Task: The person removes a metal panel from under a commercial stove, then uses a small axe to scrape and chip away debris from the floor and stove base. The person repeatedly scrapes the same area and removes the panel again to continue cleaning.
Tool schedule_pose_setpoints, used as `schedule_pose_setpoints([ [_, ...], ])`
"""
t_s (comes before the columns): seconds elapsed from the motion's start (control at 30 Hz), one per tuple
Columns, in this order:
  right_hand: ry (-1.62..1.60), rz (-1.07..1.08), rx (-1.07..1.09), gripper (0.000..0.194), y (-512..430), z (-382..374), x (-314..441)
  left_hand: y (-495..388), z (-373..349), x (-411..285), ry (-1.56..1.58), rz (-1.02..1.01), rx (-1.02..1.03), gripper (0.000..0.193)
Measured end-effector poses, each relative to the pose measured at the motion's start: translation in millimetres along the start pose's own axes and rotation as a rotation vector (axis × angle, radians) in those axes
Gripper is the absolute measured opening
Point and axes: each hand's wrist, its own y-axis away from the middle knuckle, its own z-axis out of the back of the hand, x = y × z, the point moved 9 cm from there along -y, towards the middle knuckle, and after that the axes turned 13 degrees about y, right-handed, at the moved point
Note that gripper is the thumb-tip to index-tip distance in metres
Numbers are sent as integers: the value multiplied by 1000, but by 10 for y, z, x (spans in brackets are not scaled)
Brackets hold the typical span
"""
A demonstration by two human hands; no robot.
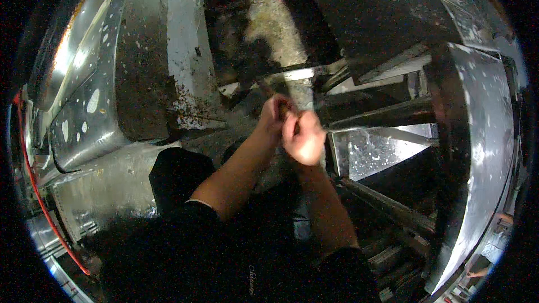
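Note:
Both bare hands are close together in front of me, blurred by motion. My left hand [278, 111] curls around a slender dark tool [265, 88], which points up and left from the fingers. Just below and to the right, my right hand [306, 139] is a closed fist against the left one. A brownish piece between the two hands looks like the tool's handle, gripped by both. Blur and shadow hide what kind of tool it is. Behind the hands lies a dark recess with a pale metal crossbar [299, 73].
A grey beam [189, 50] with a rusty, flaking lower end stands left of the hands. Speckled metal panels [90, 101] flank both sides. Angled struts [379, 113] and a shiny plate [379, 151] lie right. A red cable [38, 189] hangs left. Another person [497, 244] shows at the right rim.

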Motion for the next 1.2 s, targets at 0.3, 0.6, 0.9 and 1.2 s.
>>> schedule_pose_setpoints([
  [0.3,-192,-137,80,15,860,-1142,-276,62,795,-100,-129,217,-149,16],
  [0.6,-211,-132,182,8,-26,58,-100,568,-403,-188,-770,-384,239,35],
  [0.9,117,-196,210,18,203,-1525,88,109,608,-726,-262,-55,-238,34],
  [1.2,-271,-553,717,37,458,-2240,-938,976,122,-294,-1032,-263,-37,42],
])
